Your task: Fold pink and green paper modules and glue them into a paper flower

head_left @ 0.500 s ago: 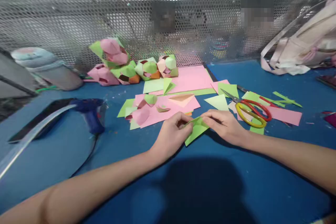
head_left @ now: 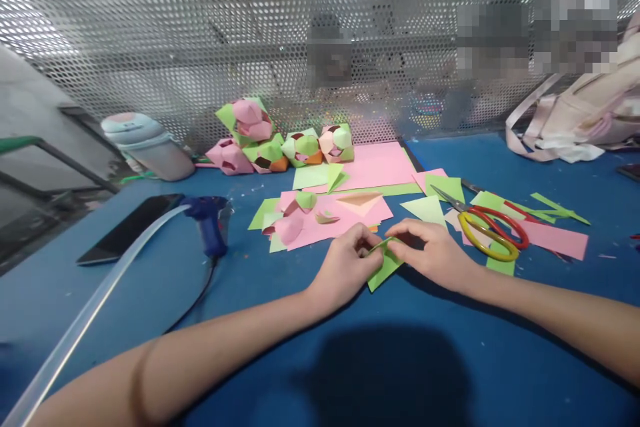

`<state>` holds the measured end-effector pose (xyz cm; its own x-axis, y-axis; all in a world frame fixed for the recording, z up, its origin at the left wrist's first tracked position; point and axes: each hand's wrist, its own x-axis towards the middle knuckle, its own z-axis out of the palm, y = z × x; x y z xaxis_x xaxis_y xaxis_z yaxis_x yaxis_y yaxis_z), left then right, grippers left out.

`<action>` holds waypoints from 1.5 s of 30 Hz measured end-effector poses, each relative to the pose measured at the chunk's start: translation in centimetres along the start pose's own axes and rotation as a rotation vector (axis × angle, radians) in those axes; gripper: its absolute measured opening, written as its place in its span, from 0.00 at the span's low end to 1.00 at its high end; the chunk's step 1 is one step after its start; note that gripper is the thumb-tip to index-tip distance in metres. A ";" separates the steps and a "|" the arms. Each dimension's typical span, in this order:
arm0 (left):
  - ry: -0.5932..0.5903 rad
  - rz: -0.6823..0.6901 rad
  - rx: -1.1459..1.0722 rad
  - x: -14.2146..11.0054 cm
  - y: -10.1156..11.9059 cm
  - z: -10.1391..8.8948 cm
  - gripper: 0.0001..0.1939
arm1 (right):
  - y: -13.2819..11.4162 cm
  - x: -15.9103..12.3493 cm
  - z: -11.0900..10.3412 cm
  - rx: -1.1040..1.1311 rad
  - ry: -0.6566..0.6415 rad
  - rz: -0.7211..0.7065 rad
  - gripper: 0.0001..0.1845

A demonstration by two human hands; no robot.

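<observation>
Between my two hands is a folded piece of green paper [head_left: 386,273], tilted just above the blue table. My left hand [head_left: 347,267] pinches its left edge between thumb and fingers. On the other side, my right hand [head_left: 433,255] grips the upper right edge with thumb and fingertips. Part of the paper is hidden behind my fingers. Just beyond lies a stack of pink paper [head_left: 333,213] with small curled pieces on it. Scissors [head_left: 493,230] with red and yellow handles rest to the right of my right hand.
A blue glue gun [head_left: 207,223] with a long clear glue stick lies left, beside a black phone [head_left: 130,230]. Folded paper balls [head_left: 253,137] stand at the back near a tumbler [head_left: 150,147]. Green strips [head_left: 560,209] lie right, below a pale backpack [head_left: 585,110]. A perforated metal screen [head_left: 240,33] rises behind.
The whole view has shifted, so the table's things appear farther right and slightly lower. Both hands still hold the green paper, and my right fingers have bent more around its top edge.
</observation>
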<state>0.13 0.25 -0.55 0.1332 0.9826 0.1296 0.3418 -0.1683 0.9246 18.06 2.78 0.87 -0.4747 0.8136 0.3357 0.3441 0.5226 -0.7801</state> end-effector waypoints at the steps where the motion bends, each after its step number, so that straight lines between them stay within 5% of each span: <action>1: 0.001 0.015 0.014 -0.1 0.0 0.0 0.02 | -0.1 0.0 0.1 0.001 0.002 -0.003 0.05; 9: -0.085 0.083 0.057 0.0 0.2 0.1 0.03 | 0.8 -0.9 0.1 -0.059 -0.048 0.050 0.09; 32: 0.045 -0.014 -0.147 0.9 0.1 0.0 0.06 | 1.0 -0.6 0.5 -0.075 0.035 -0.062 0.06; 45: 0.130 -0.055 -0.302 1.2 -0.2 -0.2 0.08 | 0.1 0.5 2.0 -0.050 0.107 0.051 0.02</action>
<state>0.05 1.49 -0.47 -0.0047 0.9946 0.1034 0.0517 -0.1030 0.9933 16.24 2.73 -0.06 -0.3670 0.8607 0.3530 0.4067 0.4897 -0.7712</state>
